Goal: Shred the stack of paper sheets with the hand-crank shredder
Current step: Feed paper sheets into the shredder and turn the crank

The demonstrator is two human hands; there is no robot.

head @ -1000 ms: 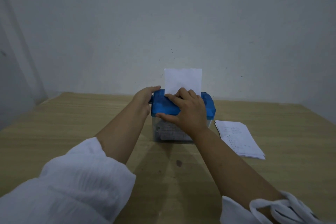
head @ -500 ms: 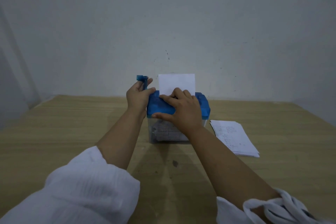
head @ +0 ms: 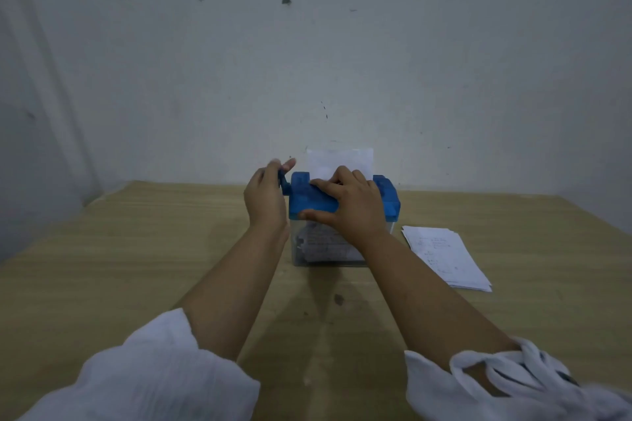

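Observation:
A small hand-crank shredder [head: 388, 196] with a blue top and a clear bin of paper strips stands on the wooden table [head: 136, 267] near the wall. A white sheet [head: 340, 161] sticks upright out of its slot. My left hand [head: 265, 196] is closed on the blue crank handle [head: 283, 179] at the shredder's left side. My right hand [head: 347, 207] lies flat over the blue top, fingers against the sheet's base, thumb along the front edge. The stack of paper sheets [head: 444, 256] lies flat to the right of the shredder.
A bare grey wall [head: 307, 61] rises right behind the table. The bin [head: 328, 249] shows shredded strips inside. A dark spot [head: 338, 299] marks the tabletop in front of the shredder. My white sleeves fill the lower corners.
My left hand has turned the crank from low at the side, up over the top, and now back toward me. The upright sheet stands shorter above the slot.

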